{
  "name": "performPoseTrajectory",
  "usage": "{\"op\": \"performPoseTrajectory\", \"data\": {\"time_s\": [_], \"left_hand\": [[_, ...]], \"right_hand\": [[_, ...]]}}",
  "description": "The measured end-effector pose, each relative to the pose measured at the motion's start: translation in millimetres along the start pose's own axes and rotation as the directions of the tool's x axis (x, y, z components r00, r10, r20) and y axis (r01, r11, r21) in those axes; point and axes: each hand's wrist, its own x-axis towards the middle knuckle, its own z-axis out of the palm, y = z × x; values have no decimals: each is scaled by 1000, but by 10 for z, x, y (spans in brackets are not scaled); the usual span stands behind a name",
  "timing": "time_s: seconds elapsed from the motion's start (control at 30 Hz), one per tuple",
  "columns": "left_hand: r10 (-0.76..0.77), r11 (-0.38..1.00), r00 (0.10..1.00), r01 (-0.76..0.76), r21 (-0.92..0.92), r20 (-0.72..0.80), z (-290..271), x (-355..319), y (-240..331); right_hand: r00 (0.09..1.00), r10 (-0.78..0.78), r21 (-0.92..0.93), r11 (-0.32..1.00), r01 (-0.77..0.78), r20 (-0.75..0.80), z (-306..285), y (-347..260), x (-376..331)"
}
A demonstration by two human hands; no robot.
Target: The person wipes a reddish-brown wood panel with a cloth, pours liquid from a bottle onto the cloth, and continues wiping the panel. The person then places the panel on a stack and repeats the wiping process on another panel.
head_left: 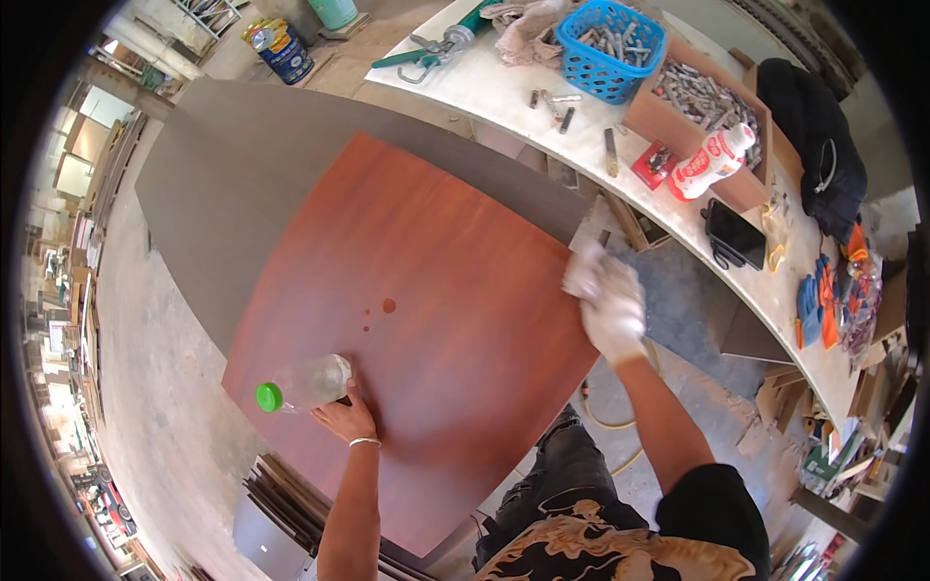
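A reddish-brown wood-grain panel (455, 252) lies in front of me, with a few dark wet drops (388, 306) near its middle. My left hand (351, 414) is closed around the base end of a clear plastic bottle (315, 382), which is tilted so its green cap points left, over the panel's near left part. A little clear liquid seems to show inside. My right hand (612, 302) wears a white glove and is at the panel's right edge. Motion smears its fingers, so I cannot make out whether it holds something.
Beneath the panel is a larger grey board (218, 145). Along the right, a pale workbench (668, 218) carries a blue basket (599, 73), a carton of small metal pieces (644, 111), a white-and-red bottle (707, 165), a phone (734, 232) and gloves (814, 305). A hose (610, 424) lies on the floor.
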Motion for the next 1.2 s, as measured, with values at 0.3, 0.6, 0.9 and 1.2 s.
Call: {"op": "performPoseTrajectory", "data": {"time_s": [0.3, 0.6, 0.9, 1.2], "left_hand": [[50, 998, 998, -51, -25, -27, 118, -27, 184], [3, 1000, 1000, -3, -30, 6, 18, -21, 108], [-10, 1000, 1000, 10, -19, -15, 38, 81, -2], [27, 999, 998, -29, -39, -54, 73, 42, 154]], "right_hand": [[992, -53, 24, 998, 56, -116, 368, -1189, 1299], [966, 199, -58, 980, -192, 167, -302, 243, -344], [922, -374, 464, 837, 289, 101, -141, -1135, -1807], [917, 391, 604, 714, -354, 76, -19, -27, -836]]}}
